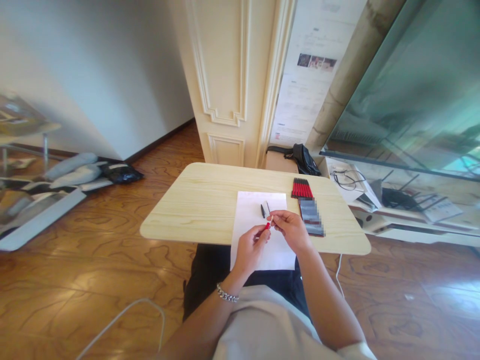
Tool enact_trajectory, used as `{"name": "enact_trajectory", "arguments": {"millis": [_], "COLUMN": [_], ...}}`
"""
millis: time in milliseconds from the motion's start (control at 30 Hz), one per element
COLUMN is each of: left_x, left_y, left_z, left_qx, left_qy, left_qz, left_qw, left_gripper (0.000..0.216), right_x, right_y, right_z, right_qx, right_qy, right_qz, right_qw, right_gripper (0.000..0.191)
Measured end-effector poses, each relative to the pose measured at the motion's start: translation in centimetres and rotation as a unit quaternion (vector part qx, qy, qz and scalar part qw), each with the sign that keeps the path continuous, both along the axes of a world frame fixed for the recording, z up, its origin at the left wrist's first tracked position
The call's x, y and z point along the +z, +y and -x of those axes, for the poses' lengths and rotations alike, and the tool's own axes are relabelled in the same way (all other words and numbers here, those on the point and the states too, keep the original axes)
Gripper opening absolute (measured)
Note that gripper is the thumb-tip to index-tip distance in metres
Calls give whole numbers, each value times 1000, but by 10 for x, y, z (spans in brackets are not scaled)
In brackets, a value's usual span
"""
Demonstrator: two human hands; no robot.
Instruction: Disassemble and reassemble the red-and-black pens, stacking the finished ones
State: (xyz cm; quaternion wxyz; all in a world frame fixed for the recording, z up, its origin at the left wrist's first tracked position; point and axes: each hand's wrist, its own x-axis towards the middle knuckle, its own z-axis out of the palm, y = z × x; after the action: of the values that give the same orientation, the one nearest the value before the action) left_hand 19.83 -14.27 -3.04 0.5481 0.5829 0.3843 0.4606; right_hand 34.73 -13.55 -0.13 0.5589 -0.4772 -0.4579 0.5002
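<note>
Over the white paper (258, 260), my left hand (250, 249) pinches a red pen barrel (267, 226), most of it hidden by the fingers. My right hand (290, 229) is closed at the barrel's upper end on a thin piece with a whitish part, which looks like a pen refill (272, 218). A thin dark stick (268, 206) shows just beyond the right fingertips; whether it is part of the held piece I cannot tell. On the paper, left of the stick, lies a short black pen part (263, 211).
Several red-and-black pens (302, 188) lie side by side at the back right of the light wooden table (187, 210). A phone (312, 217) with a blurred screen lies beside my right hand. A black bag (305, 159) rests behind the table, and a white cable (339, 272) hangs at right.
</note>
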Motion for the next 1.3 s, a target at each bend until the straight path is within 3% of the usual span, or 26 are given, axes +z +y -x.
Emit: {"name": "enact_trajectory", "arguments": {"millis": [333,600,800,867,933,1033,1133,1233,1300], "left_x": [-1,0,-2,-3,-3,-3,-3,-4,-4], "left_y": [0,0,-2,-2,-3,-3,-1,1,2], "left_z": [1,3,3,2,2,2,3,6,7], "left_qx": [19,1,0,1,2,3,6,12,12], "left_qy": [27,42,16,10,3,1,8,11,14], "left_qz": [-35,-36,-8,3,8,8,5,3,1], "left_qw": [999,998,1000,1000,1000,1000,1000,1000,1000], "left_gripper": [32,29,31,32,33,34,35,36,35], "right_x": [2,22,9,0,-7,-13,-14,-14,-14], "right_y": [-3,-13,12,30,48,70,81,86,87], "right_z": [1,-6,-28,-31,-29,-17,-5,-3,-7], "right_qx": [-6,50,61,13,-39,-62,-71,-75,-80], "right_qy": [-143,-284,-314,-368,-452,-551,-600,-611,-588], "right_qz": [-18,-17,-21,7,40,93,144,171,163], "right_qw": [990,957,947,930,890,827,784,769,788], "right_gripper": [26,21,26,25,21,22,28,28,25]}}
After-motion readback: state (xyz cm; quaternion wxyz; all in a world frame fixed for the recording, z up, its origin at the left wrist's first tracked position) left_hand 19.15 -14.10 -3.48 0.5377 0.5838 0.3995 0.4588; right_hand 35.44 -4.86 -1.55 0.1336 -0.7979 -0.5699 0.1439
